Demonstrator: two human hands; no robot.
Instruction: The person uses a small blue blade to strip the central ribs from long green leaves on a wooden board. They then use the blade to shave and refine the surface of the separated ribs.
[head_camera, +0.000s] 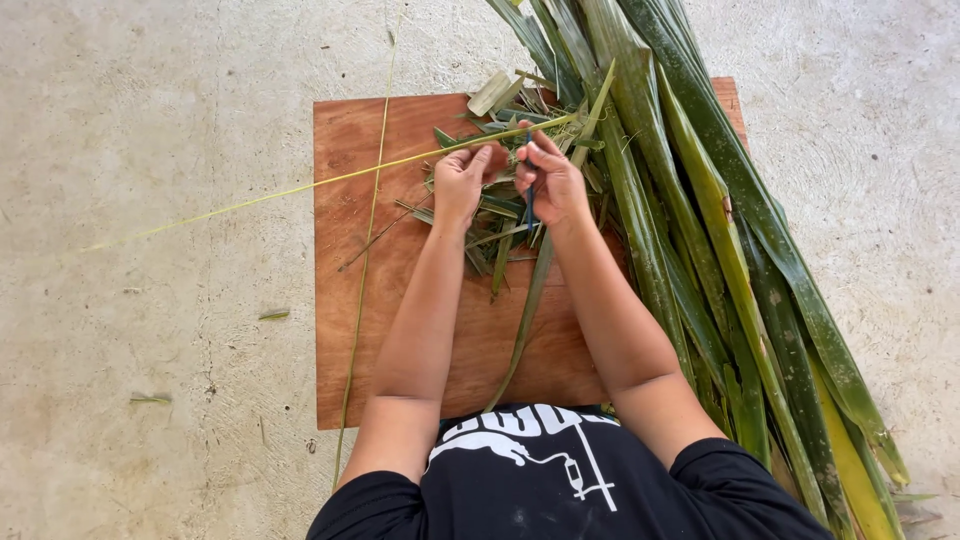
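On a square reddish-brown wooden board (390, 330) lying on a pale concrete floor (160, 120), seen from above, a person in a black printed shirt (560, 480) works with both bare arms stretched forward. The left hand (460, 185) is closed, its fingers pinching a long, thin yellow-green strip (300, 187) that runs from the hands far out to the left, past the board's edge and over the floor. The right hand (552, 180) sits just beside the left, fingers curled around a small blue-handled tool (530, 205) that points down out of the fist; the blade itself is too small to make out. From under the right hand a long green leaf (527, 320) trails back across the board toward the person's body. Short green trimmings (500, 230) lie scattered on the board beneath both hands. At the right, a thick bundle of long green and yellowing leaves (720, 250) lies diagonally over the board's right edge and onto the floor. Another thin strip (365, 260) lies lengthwise along the board's left side.
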